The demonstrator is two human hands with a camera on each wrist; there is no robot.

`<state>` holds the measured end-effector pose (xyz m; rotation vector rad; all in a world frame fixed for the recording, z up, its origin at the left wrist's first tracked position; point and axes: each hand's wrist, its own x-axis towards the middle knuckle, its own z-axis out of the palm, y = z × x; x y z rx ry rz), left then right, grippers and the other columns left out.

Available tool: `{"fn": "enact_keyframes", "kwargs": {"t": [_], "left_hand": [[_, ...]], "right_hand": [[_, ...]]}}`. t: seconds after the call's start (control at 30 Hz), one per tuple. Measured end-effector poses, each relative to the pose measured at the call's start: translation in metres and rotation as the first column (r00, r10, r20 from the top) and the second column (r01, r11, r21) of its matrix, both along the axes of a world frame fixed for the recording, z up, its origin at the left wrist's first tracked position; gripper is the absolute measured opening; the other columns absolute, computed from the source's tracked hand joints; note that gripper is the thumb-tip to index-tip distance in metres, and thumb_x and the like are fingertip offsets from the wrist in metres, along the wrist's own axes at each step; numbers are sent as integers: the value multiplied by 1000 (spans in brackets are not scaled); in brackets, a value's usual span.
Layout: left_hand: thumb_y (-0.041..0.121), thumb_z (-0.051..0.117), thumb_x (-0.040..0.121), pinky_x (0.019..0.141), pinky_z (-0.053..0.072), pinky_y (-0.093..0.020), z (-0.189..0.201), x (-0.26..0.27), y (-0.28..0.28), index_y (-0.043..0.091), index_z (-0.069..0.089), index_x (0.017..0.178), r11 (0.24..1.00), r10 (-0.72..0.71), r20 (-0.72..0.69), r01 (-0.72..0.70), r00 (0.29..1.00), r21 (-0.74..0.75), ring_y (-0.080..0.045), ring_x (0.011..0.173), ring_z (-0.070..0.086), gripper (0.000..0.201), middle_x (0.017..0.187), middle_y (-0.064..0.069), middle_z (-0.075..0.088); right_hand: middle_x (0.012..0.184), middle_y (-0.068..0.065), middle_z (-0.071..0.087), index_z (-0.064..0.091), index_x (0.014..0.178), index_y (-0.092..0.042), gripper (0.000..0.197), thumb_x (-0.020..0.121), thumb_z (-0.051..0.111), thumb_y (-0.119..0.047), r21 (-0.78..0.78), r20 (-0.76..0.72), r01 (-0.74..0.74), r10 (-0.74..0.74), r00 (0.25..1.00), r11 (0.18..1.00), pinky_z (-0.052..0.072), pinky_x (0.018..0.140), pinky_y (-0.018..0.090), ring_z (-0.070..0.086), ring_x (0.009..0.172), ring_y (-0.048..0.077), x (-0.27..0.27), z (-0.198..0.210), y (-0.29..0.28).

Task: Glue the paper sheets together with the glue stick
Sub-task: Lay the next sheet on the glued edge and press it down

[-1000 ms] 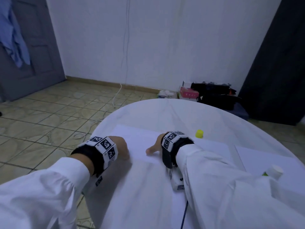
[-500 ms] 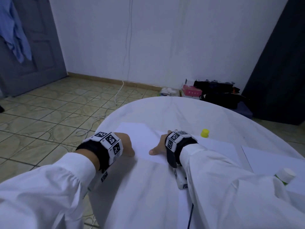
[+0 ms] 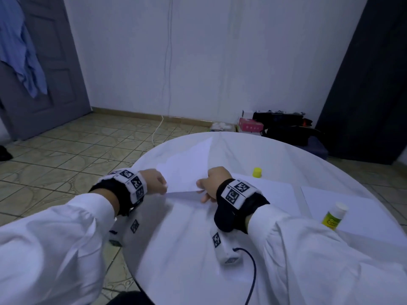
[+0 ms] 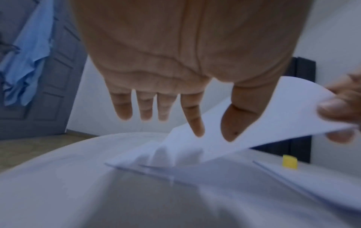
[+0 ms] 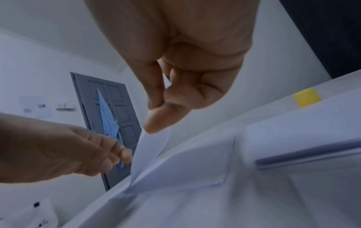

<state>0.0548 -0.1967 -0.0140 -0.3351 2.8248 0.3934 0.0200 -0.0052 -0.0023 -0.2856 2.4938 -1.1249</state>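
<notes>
Clearly the left hand (image 3: 154, 182) pinches the lifted paper sheet (image 3: 187, 170) at its near left corner, and the right hand (image 3: 212, 183) pinches the near right. Uneven pulling could crease it or misalign it over the sheet beneath; further right, the glue stick (image 3: 333, 215) lies uncapped, possibly drying.

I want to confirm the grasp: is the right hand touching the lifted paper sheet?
Touching. In the left wrist view, the right hand pinches the raised corner of the paper sheet, thumb on top and a finger beneath the edge.
</notes>
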Motion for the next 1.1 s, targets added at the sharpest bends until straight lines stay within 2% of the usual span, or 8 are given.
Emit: {"fn": "enact_keyframes", "kwargs": {"t": [0.13,0.23,0.3,0.43,0.5,0.6,0.77,1.1], "left_hand": [[37,65,76,64,32,-26,19,12,7,17,58,85,911,192,-55,-157,980,381,-22,79,48,23,84,-1,50],[30,74,57,71,39,-30,17,19,21,16,61,92,596,388,65,-304,919,743,-27,96,56,39,113,-3,53],[28,72,52,66,40,-30,12,20,40,16,55,79,460,344,140,-297,928,837,-26,83,61,34,104,-7,56],[13,57,77,66,42,-31,8,19,87,17,48,67,361,167,182,-232,969,903,-17,52,55,14,63,-1,57],[9,59,69,63,41,-29,9,18,104,18,47,63,351,103,146,-174,984,920,-12,47,48,16,56,3,46],[-5,56,84,57,39,-25,4,16,111,19,45,64,372,81,78,-103,994,922,-11,53,54,33,64,0,54],[-11,60,84,56,47,-18,-3,29,123,10,66,73,610,-58,59,-11,997,792,-9,64,62,25,70,-2,68],[-3,73,78,53,42,-16,-17,46,152,15,70,74,752,-77,54,22,996,658,-8,62,58,19,64,3,67]], "right_hand": [[86,11,67,56,106,7,20,92,54,-8,-234,-36,7,-16,999,972,32,40,20,59,43,13,26,11,54],[81,5,68,62,100,-5,11,91,56,-7,-287,-112,-63,32,993,956,33,45,23,61,50,13,39,18,97],[79,3,67,63,92,-12,8,91,57,-6,-309,-125,-63,25,992,949,32,48,24,62,52,13,46,20,128],[78,1,69,64,88,-15,10,90,60,-6,-352,-81,24,-56,995,936,33,47,22,62,56,16,57,12,182],[79,4,71,62,87,-9,3,90,60,-7,-339,-44,96,-117,992,936,32,46,22,62,54,16,61,6,201],[81,14,73,52,93,-4,12,89,62,-9,-297,14,205,-211,977,933,32,44,22,63,52,16,65,-5,224],[79,11,73,55,103,0,18,89,61,-10,-123,60,231,-225,973,965,32,42,20,62,51,13,75,-17,247],[53,5,57,53,64,-14,25,80,72,-18,208,137,128,-158,978,970,28,43,22,45,51,19,81,-23,256]]}}
